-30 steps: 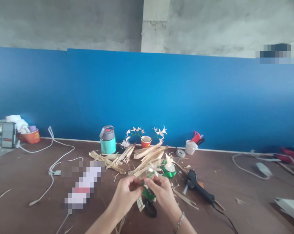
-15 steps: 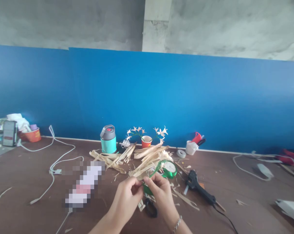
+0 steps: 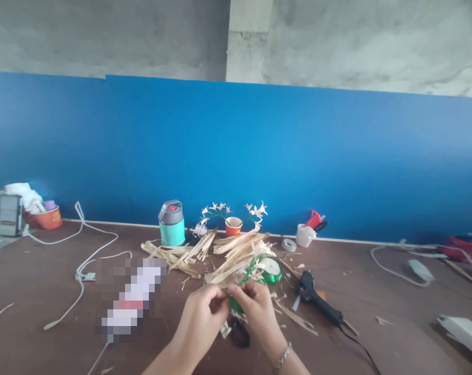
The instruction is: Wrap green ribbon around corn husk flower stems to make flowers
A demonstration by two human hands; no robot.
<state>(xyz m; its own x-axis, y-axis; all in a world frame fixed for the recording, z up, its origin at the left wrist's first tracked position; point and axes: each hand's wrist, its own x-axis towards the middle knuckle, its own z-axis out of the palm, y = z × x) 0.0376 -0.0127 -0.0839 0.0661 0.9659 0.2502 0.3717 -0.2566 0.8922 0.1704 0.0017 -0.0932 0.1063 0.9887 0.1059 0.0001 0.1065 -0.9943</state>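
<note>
My left hand (image 3: 202, 317) and my right hand (image 3: 257, 312) meet fingertip to fingertip low in the middle of the head view, both closed in a pinch. Between them is a green-wrapped flower stem (image 3: 248, 273) bearing small pale blossoms, slanting up to the right. My fingers hide its lower end. A piece of green ribbon (image 3: 236, 305) shows just under the fingertips. Right behind the blossoms lies a ribbon spool (image 3: 273, 268) with a white face and green ribbon. Dry pale husks (image 3: 236, 255) spread beyond my hands.
A black glue gun (image 3: 320, 299) lies at right with its cord trailing forward. Behind the husks stand a turquoise flask (image 3: 172, 224), an orange paper cup (image 3: 233, 226) by flower sprays, a tape roll (image 3: 288, 245) and a white container (image 3: 305, 237). White cables (image 3: 79, 271) cross the left side.
The flower stem has turned between my fingers, and its pale blossoms now show beside the spool. My hands stay nearly in place; the whole view has shifted slightly.
</note>
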